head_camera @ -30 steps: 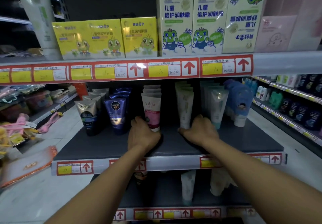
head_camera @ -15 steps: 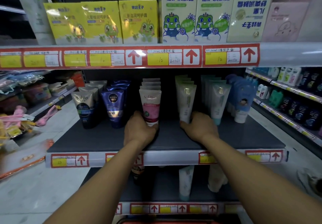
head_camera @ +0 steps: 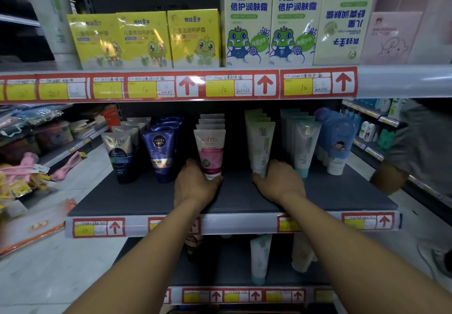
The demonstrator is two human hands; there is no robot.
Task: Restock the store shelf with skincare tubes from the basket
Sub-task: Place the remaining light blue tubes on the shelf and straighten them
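Head view of a store shelf (head_camera: 151,198). The left hand (head_camera: 195,186) curls round the cap end of the front pink tube (head_camera: 210,153), which stands upright at the head of its row on the middle board. The right hand (head_camera: 281,183) curls round the base of the front white tube (head_camera: 262,148), also upright and leading its own row. Dark tube (head_camera: 119,156) and blue tube (head_camera: 160,153) stand left of the pink one; a teal-capped tube (head_camera: 304,147) stands just right of the white one. Boxes (head_camera: 193,37) fill the board above. The basket cannot be made out.
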